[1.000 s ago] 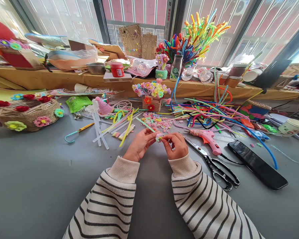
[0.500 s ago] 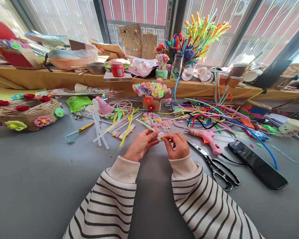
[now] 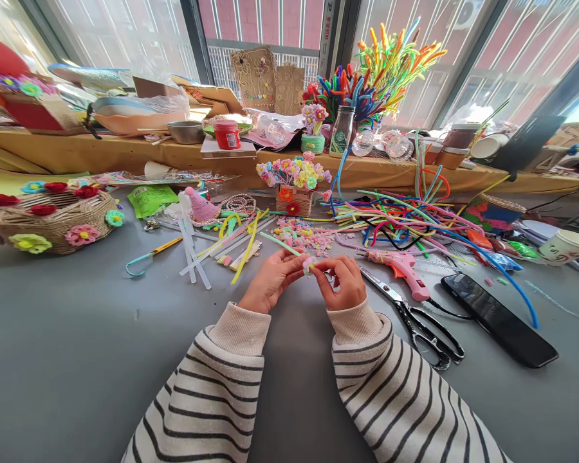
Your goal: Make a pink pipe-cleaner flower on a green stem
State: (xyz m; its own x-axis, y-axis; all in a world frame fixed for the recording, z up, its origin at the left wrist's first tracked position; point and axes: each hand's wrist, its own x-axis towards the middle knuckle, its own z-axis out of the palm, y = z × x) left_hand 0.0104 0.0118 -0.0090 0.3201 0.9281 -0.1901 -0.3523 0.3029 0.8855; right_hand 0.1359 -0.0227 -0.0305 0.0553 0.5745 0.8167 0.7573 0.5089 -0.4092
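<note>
Between my two hands is a small pipe-cleaner flower (image 3: 308, 265) with pale pink petals, on a light green stem (image 3: 278, 242). My left hand (image 3: 274, 280) is closed on the stem just below the bloom, and the stem's free end points up to the left. My right hand (image 3: 340, 281) pinches the bloom's right side between thumb and forefinger. Just beyond the hands lies a heap of short pastel clippings (image 3: 306, 236). Black-handled scissors (image 3: 410, 315) and a pink glue gun (image 3: 401, 270) rest to the right of my right hand.
A black phone (image 3: 499, 319) lies at right. Loose pipe cleaners (image 3: 390, 215) are piled behind the glue gun. Clear glue sticks (image 3: 193, 251) and a crochet hook (image 3: 154, 256) lie at left, near a woven basket (image 3: 53, 225). A small flower basket (image 3: 294, 200) stands at the back.
The flower has turned a little in my fingers and shifted slightly left, and the stem's tip has moved left with it. Both arms stay in place.
</note>
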